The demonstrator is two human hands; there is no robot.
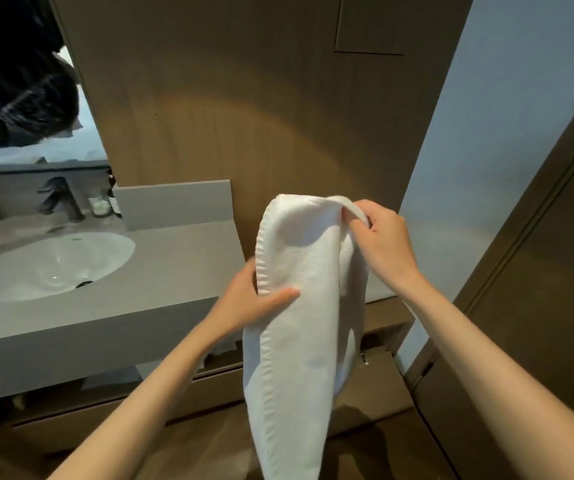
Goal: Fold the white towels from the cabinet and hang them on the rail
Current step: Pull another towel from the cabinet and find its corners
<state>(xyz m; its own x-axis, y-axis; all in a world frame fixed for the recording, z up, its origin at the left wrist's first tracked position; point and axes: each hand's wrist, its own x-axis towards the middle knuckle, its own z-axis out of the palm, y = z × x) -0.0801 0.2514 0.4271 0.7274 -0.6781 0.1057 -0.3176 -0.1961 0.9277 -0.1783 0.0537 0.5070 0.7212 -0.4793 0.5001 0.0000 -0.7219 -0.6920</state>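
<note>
1. Head view: a white towel (299, 306) hangs in the air between both hands, right of the grey countertop (174, 265) and in front of the wood wall panel (244, 98).
2. Left hand (254, 301) pinches the towel's left hemmed edge, thumb across the front, fingers hidden behind.
3. Right hand (384, 237) grips the upper right corner, fingers curled round the rolled hem.
4. At left, a white sink (36, 268) sits in the countertop beside a dark faucet (62, 199).

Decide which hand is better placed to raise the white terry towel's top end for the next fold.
Right, probably. The right hand grips the white terry towel at its top fold; the left hand holds the hemmed side edge lower down, thumb across the front, suiting steadying.
</note>
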